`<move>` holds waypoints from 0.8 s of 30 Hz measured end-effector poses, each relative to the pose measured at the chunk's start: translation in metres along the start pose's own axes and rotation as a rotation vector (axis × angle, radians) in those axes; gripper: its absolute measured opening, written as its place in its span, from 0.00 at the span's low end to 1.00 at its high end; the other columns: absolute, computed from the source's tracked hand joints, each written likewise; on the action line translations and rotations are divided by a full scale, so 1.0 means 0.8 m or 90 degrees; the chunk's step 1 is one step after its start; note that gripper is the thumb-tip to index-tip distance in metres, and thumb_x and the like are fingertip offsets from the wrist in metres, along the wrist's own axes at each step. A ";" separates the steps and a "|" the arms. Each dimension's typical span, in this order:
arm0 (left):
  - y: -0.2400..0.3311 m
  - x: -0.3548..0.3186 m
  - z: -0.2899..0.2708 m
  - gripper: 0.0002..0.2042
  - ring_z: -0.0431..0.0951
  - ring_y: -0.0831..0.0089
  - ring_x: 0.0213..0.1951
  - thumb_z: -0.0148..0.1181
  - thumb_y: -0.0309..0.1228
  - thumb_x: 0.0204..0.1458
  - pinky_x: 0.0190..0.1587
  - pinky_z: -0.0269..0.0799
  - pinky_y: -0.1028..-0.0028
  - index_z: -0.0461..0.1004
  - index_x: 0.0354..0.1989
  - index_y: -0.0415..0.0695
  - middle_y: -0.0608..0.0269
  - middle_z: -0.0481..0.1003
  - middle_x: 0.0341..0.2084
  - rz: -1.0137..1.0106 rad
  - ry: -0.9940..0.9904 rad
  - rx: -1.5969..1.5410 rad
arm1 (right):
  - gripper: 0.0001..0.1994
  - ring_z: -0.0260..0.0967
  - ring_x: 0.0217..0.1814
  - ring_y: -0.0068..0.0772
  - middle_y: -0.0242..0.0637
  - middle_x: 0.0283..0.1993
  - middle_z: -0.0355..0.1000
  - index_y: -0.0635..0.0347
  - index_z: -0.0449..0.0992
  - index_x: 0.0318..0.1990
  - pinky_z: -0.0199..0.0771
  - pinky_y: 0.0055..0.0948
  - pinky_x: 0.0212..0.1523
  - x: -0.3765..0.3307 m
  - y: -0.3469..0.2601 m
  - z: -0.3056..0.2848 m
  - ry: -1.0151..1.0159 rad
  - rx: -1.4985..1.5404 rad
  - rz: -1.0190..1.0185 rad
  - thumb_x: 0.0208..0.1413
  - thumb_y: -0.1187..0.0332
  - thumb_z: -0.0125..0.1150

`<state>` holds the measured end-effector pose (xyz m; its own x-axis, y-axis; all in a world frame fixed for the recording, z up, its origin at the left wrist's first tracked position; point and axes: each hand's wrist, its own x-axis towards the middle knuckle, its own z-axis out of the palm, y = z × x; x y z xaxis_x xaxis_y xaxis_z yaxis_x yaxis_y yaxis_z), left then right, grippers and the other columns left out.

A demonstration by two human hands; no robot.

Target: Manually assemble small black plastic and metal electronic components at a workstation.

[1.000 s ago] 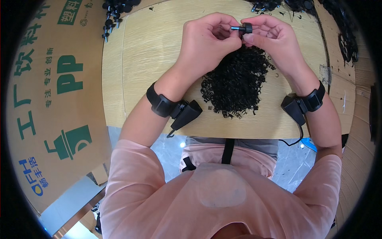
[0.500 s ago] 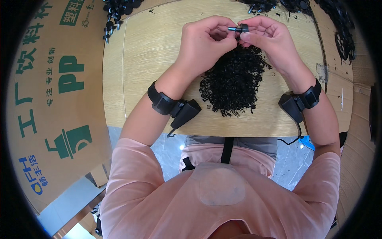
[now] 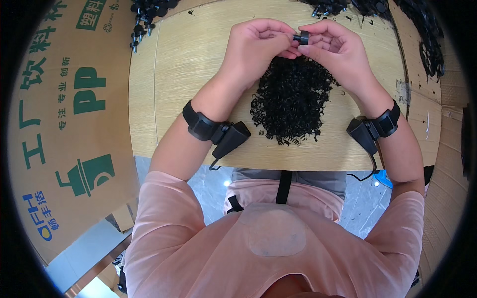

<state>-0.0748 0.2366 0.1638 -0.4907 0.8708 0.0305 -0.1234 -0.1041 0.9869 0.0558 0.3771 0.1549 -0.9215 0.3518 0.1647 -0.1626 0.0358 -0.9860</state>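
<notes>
Over the far middle of the table, a small black round-headed bolt point(image 3: 304, 37) lies sideways between my two hands. My left hand point(image 3: 256, 49) is closed, thumb and fingers pinching the stem end and hiding most of it. The head sits in the fingers of my right hand point(image 3: 340, 47), thumb below and forefinger above. Right beneath my hands spreads a heap of small black curled rings point(image 3: 293, 102), with several loose ones at its edges. Whether a ring is in my left fingers is hidden.
More black-headed bolts with metal stems point(image 3: 144, 22) lie at the far left edge. Other black parts point(image 3: 328, 7) are along the far edge, and a dark stringy bunch point(image 3: 427, 44) is at the far right. Cardboard point(image 3: 59, 124) walls the left side of the wooden table point(image 3: 189, 64).
My left fingers have moved right along the bolt and now cover its metal stem, which showed before. The right hand has hardly moved, still holding the head.
</notes>
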 end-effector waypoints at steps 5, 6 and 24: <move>0.000 0.000 -0.001 0.08 0.80 0.69 0.33 0.53 0.19 0.52 0.38 0.79 0.74 0.72 0.40 0.31 0.53 0.77 0.33 0.002 -0.010 -0.007 | 0.13 0.73 0.38 0.19 0.35 0.37 0.74 0.69 0.71 0.45 0.74 0.16 0.42 -0.001 -0.002 0.003 0.014 -0.015 0.000 0.52 0.78 0.62; 0.000 -0.001 -0.001 0.08 0.80 0.69 0.33 0.54 0.18 0.51 0.38 0.79 0.74 0.72 0.40 0.31 0.53 0.77 0.33 0.021 -0.019 0.007 | 0.13 0.73 0.38 0.19 0.35 0.37 0.74 0.69 0.71 0.45 0.74 0.16 0.42 -0.001 -0.003 0.003 0.013 -0.014 0.001 0.52 0.78 0.62; -0.001 0.001 0.005 0.10 0.79 0.69 0.36 0.54 0.19 0.54 0.40 0.77 0.74 0.71 0.45 0.32 0.50 0.78 0.34 0.089 -0.036 -0.048 | 0.11 0.69 0.31 0.19 0.32 0.31 0.73 0.63 0.75 0.38 0.71 0.19 0.33 0.003 -0.003 -0.012 0.002 0.127 0.061 0.57 0.63 0.59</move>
<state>-0.0717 0.2393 0.1635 -0.4581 0.8708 0.1783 -0.1232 -0.2608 0.9575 0.0572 0.3867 0.1578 -0.9351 0.3476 0.0695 -0.1407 -0.1839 -0.9728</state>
